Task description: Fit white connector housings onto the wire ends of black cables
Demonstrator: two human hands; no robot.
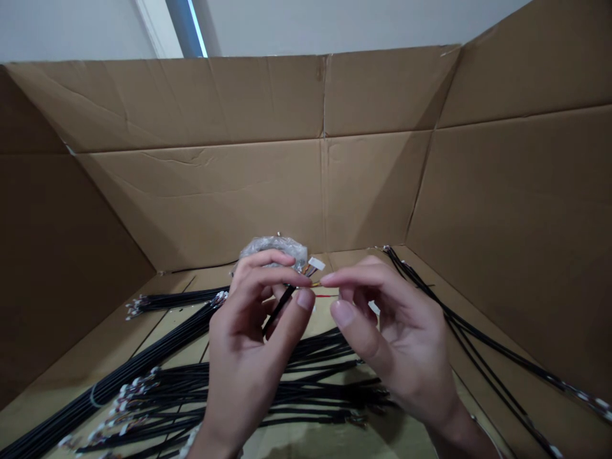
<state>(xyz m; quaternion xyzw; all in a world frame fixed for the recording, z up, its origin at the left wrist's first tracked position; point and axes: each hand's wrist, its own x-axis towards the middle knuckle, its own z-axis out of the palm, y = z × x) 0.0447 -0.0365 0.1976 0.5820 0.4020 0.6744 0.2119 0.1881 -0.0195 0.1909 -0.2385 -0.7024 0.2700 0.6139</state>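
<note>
My left hand (262, 319) is closed, its thumb and index finger pinching a black cable (278, 310) close to its end. Thin coloured wires stick out there, and a small white connector (316, 263) shows just above the fingertips. My right hand (392, 325) faces it, with thumb and index finger apart. Its index fingertip is at the tip of a short yellow wire (315, 284); whether it touches is hard to tell. A thin red wire (323, 296) shows below. A small white piece (373, 308) appears between the right hand's fingers; whether it is held is unclear.
Cardboard walls (205, 197) surround the work surface. A tied bundle of black cables (119, 376) lies at left, with loose cables (315, 389) under my hands. More cables (497, 347) run along the right. A clear plastic bag (275, 245) lies behind my left hand.
</note>
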